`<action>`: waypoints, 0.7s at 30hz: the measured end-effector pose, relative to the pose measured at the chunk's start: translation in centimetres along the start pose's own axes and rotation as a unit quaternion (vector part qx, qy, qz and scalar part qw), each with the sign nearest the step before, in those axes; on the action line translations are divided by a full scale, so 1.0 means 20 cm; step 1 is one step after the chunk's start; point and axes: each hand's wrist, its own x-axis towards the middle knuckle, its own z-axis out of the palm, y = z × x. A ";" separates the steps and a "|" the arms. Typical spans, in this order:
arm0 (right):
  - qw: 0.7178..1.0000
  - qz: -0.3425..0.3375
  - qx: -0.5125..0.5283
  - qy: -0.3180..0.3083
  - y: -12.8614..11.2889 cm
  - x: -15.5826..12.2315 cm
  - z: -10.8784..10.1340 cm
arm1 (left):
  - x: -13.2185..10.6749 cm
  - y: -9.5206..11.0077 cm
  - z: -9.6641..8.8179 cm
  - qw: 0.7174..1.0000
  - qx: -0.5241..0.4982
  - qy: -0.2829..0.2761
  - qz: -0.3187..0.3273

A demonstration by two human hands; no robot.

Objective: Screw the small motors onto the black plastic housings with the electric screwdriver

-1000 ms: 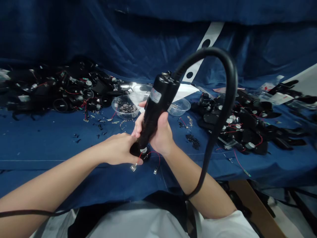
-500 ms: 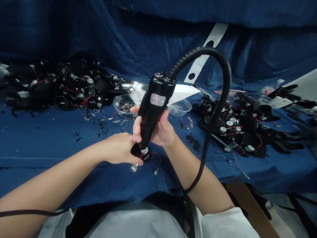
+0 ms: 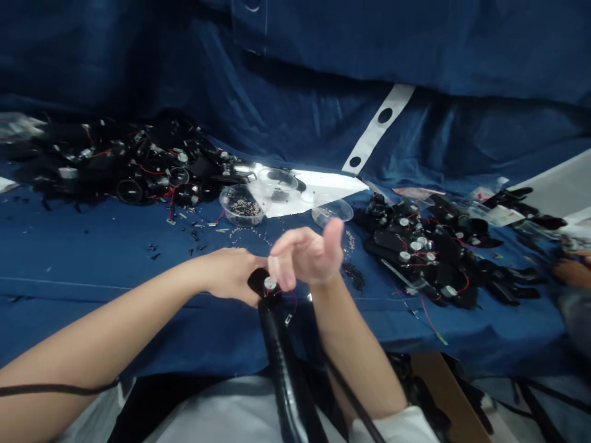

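My left hand (image 3: 235, 275) grips a small black plastic part (image 3: 257, 282) that carries a round silver motor-like piece (image 3: 270, 283); the fingertips are partly hidden. A thin red wire ends in a small connector (image 3: 289, 319) beside it. Just right of the part, my right hand (image 3: 305, 258) is raised, fingers loosely curled and thumb apart, holding nothing. A black electric screwdriver (image 3: 282, 369) slants from below the part toward my lap, out of both hands as far as I can see. Its cord (image 3: 353, 397) passes by my right forearm.
Clear plastic bowls of tiny screws (image 3: 242, 206) stand behind my hands on white paper (image 3: 314, 191). Heaps of black parts with red wires lie left (image 3: 152, 166) and right (image 3: 420, 246). Loose screws (image 3: 353, 275) dot the blue cloth (image 3: 92, 246). Another person's hand (image 3: 571, 272) shows at the right edge.
My right hand has let go of the electric screwdriver, which now slants down toward my lap instead of standing above the part. The left hand still holds the part.
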 end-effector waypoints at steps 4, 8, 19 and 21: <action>0.983 -0.183 0.007 -0.003 -0.07 -0.05 0.12 | -0.03 0.01 -0.01 1.000 0.010 -0.006 -0.013; 0.967 -0.163 -0.119 0.155 -0.23 -0.11 0.22 | -0.02 -0.03 0.00 0.999 -0.025 0.011 0.020; 0.737 0.116 -0.654 -0.127 -0.37 -0.38 0.26 | 0.00 -0.07 0.03 0.999 -0.039 0.011 0.006; 0.717 0.092 -0.672 -0.161 -0.29 -0.42 0.27 | -0.01 -0.08 0.04 0.999 -0.043 0.016 0.003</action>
